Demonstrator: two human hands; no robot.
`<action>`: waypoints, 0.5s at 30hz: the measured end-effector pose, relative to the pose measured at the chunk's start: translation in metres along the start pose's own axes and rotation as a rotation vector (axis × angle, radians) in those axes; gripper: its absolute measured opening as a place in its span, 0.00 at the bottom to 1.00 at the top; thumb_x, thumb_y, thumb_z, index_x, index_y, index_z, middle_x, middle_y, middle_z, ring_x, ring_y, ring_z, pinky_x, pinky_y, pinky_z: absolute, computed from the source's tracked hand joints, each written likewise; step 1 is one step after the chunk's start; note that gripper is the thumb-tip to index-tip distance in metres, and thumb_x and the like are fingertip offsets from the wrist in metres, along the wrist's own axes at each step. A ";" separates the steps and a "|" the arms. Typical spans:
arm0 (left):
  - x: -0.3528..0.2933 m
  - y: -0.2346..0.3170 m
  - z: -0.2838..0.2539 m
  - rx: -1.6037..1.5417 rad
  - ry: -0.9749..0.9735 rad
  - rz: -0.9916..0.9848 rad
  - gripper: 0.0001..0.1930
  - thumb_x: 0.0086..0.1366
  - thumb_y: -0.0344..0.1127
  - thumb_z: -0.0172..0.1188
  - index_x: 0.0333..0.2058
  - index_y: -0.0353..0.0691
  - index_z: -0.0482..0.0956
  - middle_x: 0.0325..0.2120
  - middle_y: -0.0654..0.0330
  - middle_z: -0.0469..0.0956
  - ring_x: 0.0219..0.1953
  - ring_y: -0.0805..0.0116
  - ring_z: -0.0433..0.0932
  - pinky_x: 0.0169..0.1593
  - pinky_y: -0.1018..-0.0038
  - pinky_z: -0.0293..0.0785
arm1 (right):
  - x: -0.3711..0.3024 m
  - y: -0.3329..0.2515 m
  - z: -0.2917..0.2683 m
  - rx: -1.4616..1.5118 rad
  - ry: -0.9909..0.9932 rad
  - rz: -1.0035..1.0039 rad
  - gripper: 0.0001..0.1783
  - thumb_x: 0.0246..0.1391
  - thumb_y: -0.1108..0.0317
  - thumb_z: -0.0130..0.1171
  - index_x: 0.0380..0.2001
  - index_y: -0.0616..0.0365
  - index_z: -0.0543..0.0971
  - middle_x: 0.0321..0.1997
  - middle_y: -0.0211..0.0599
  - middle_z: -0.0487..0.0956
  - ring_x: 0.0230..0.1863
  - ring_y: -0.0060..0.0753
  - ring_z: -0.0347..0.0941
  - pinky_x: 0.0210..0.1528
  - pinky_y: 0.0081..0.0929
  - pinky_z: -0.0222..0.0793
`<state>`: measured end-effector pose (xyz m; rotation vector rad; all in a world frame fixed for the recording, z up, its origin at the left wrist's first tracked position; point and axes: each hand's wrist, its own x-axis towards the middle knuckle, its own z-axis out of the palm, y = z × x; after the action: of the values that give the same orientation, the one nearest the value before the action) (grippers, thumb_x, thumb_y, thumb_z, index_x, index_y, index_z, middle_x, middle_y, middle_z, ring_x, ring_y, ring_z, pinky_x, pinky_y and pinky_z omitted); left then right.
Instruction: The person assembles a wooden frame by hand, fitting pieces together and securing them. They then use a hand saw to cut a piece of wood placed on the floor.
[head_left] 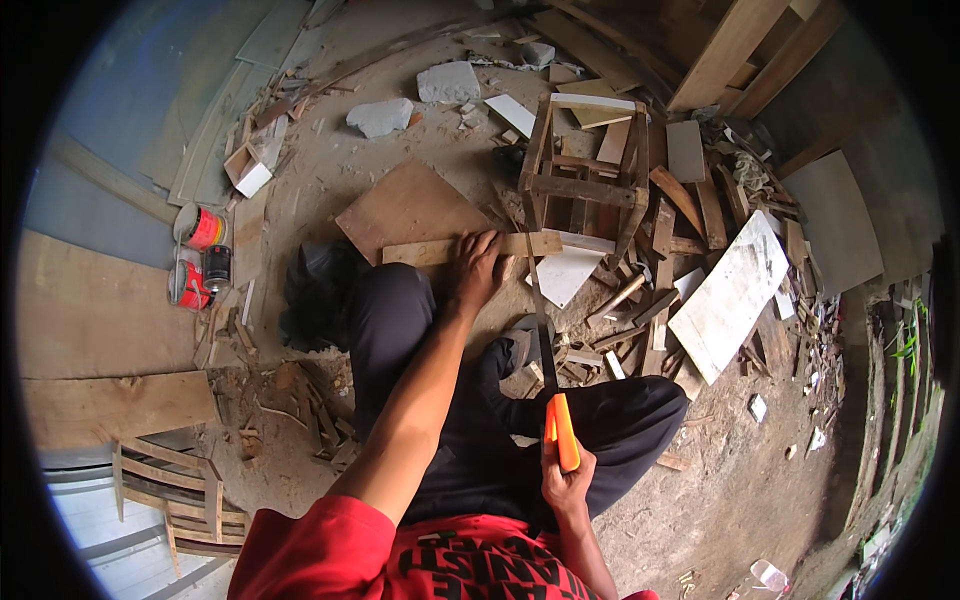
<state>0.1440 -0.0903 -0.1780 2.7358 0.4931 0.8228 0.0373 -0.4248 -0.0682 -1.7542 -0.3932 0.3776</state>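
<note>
A narrow wooden board (415,252) lies crosswise before me, over the corner of a square brown panel (412,208). My left hand (477,270) is closed over the board, right of its middle, and presses it down. In my right hand (567,480) is the orange handle of a handsaw (544,345), gripped near my lap. Its long dark blade points away from me and meets the board close to the right end. Whether the teeth have cut into the wood is too small to tell.
A wooden stool frame (585,185) stands beyond the board, amid offcuts. A hammer (617,298) and a white panel (728,297) lie to the right. Paint cans (200,230) stand at the left, with a black plastic bag (320,290) nearer. Stone blocks (447,83) sit farther off.
</note>
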 end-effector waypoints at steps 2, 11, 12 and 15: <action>-0.001 -0.004 0.002 0.008 0.036 0.008 0.24 0.66 0.46 0.59 0.55 0.37 0.76 0.53 0.54 0.75 0.57 0.54 0.70 0.67 0.54 0.58 | 0.002 0.001 0.004 -0.018 -0.014 -0.023 0.09 0.55 0.76 0.60 0.24 0.64 0.73 0.15 0.34 0.66 0.17 0.19 0.59 0.21 0.24 0.57; -0.003 -0.021 0.014 -0.032 -0.006 0.064 0.25 0.59 0.31 0.57 0.57 0.38 0.73 0.55 0.54 0.73 0.58 0.54 0.69 0.66 0.55 0.57 | 0.010 0.005 0.014 -0.008 0.027 0.108 0.20 0.60 0.70 0.63 0.18 0.61 0.66 0.14 0.30 0.64 0.19 0.15 0.56 0.20 0.23 0.55; -0.004 -0.019 0.015 -0.034 0.019 0.061 0.25 0.59 0.30 0.57 0.57 0.38 0.73 0.55 0.54 0.73 0.58 0.53 0.69 0.67 0.55 0.56 | 0.012 0.002 0.015 -0.029 0.047 0.131 0.21 0.61 0.68 0.63 0.18 0.61 0.66 0.14 0.29 0.64 0.19 0.14 0.57 0.20 0.23 0.55; -0.002 -0.015 0.010 -0.088 0.037 0.060 0.24 0.61 0.32 0.57 0.57 0.40 0.72 0.54 0.54 0.73 0.57 0.53 0.69 0.67 0.54 0.55 | 0.020 -0.002 0.018 -0.075 0.093 0.138 0.22 0.62 0.65 0.62 0.18 0.61 0.67 0.13 0.28 0.63 0.19 0.13 0.57 0.20 0.23 0.55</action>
<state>0.1445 -0.0783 -0.1925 2.6703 0.3747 0.8898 0.0470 -0.3991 -0.0708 -1.8702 -0.2224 0.3820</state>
